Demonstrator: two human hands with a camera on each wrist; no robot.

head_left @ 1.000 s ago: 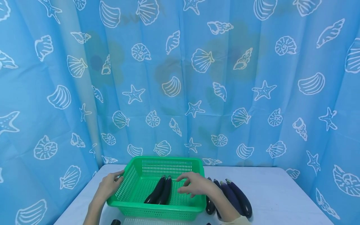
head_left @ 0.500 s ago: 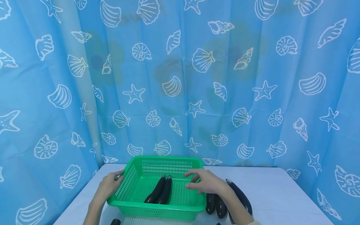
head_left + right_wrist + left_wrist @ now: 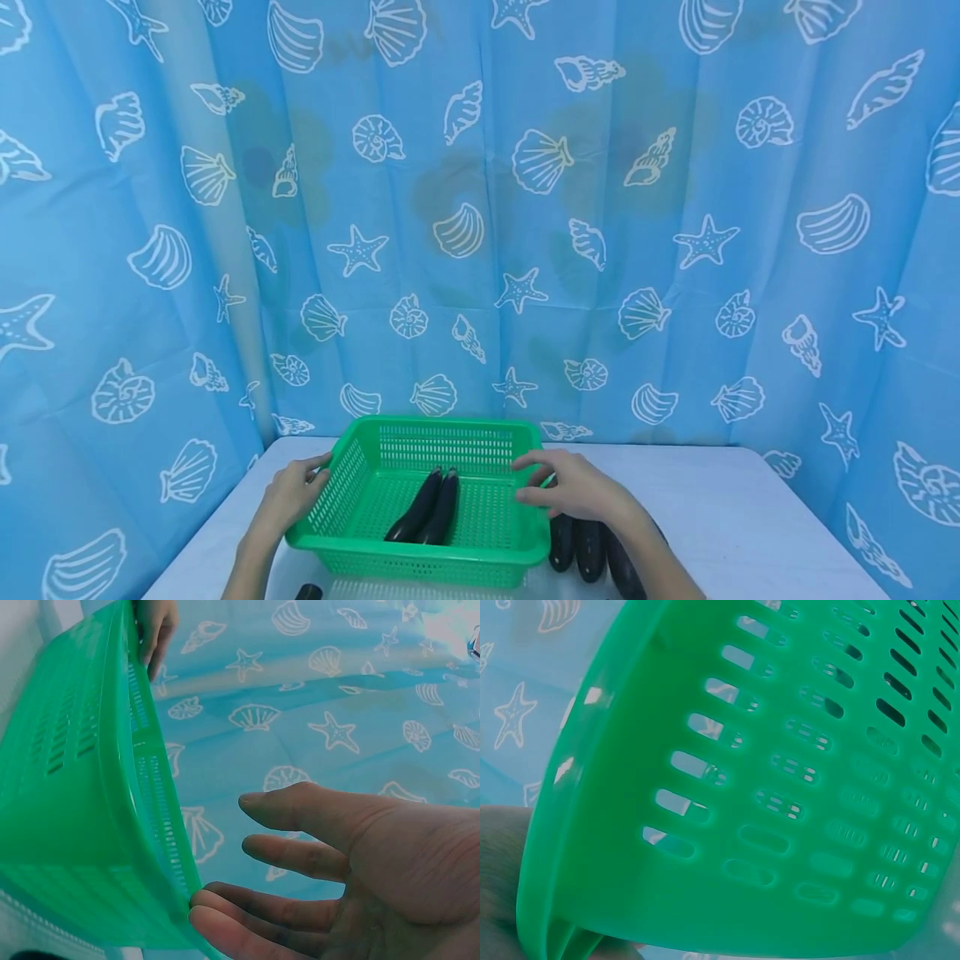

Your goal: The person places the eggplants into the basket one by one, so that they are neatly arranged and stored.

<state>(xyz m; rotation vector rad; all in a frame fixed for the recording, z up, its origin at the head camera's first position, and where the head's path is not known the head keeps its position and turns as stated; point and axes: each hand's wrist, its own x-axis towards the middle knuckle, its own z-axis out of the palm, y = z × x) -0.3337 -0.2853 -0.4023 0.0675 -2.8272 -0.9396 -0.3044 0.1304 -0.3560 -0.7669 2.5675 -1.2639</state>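
A green plastic basket (image 3: 420,550) with slotted walls stands at the middle of the table. Two dark eggplants (image 3: 431,508) lie side by side on its floor. At the left rim, my left hand (image 3: 294,493) holds the basket, its fingers partly hidden behind the rim in the left wrist view. Over the opposite side is my right hand (image 3: 573,487), fingers loosely spread with nothing between them. In the right wrist view the lower fingertips (image 3: 206,904) come right at the basket's rim. Beside the basket, partly under my right forearm, lie several more eggplants (image 3: 590,554).
The dark end of another object (image 3: 308,592) shows at the bottom edge, in front of the basket. A white cloth covers the table (image 3: 720,508). Behind hangs a blue curtain (image 3: 480,250) printed with white shells and starfish.
My right hand has drawn rightward from above the inside of the basket to its right rim, its forearm now covering other eggplants. The left hand and basket stay put.
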